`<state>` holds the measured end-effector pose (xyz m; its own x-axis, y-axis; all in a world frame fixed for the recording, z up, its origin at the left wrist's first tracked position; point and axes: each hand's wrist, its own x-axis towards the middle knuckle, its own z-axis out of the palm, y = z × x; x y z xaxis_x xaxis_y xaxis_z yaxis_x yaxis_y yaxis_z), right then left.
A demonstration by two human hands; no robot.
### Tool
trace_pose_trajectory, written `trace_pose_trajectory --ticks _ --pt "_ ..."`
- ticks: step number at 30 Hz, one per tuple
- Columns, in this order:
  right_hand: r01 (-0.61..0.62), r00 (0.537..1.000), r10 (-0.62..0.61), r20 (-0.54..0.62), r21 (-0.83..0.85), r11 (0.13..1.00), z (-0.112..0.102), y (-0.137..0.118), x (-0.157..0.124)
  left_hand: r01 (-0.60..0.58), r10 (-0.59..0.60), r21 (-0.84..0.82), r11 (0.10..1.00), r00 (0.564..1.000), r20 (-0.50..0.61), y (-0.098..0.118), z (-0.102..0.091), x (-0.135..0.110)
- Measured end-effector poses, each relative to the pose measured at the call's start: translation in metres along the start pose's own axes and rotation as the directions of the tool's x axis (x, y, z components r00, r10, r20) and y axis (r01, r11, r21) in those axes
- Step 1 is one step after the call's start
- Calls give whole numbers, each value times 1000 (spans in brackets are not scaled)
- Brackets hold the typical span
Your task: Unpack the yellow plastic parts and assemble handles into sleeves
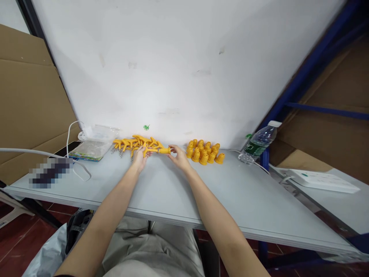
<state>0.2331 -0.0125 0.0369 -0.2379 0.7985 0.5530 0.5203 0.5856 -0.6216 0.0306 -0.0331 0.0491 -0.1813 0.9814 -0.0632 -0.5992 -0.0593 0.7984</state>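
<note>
Two hands met near the far edge of the grey table (178, 192). The left hand (140, 157) was closed around the forked end of a yellow part (162, 151), and the right hand (180, 156) seemed to pinch its capped tip, though the fingers were too small to read exactly. The part sat just above the tabletop, between a pile of yellow forked pieces (132, 142) on its left and a cluster of yellow caps (204, 152) on its right, with a water bottle (259, 141) further right.
</note>
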Motion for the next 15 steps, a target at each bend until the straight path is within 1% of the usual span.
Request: trace_pose_trajectory --ticks 3,6,8,11,15 --pt "-87 996 81 40 184 979 2 -4 1 26 -26 -31 999 1000 13 1 2 0" --pt "-146 987 113 111 367 919 0 -6 2 16 -16 -16 1000 1000 14 3 3 -2" --pt "-185 980 137 143 413 892 -3 -7 2 1 -2 50 999 1000 9 4 2 -3" --pt "-232 970 176 165 439 868 -7 -8 1 -37 36 211 977 999 6 3 1 -3" --pt "-299 954 243 175 510 806 -9 -11 0 -100 85 365 926 995 57 -2 -3 -2"
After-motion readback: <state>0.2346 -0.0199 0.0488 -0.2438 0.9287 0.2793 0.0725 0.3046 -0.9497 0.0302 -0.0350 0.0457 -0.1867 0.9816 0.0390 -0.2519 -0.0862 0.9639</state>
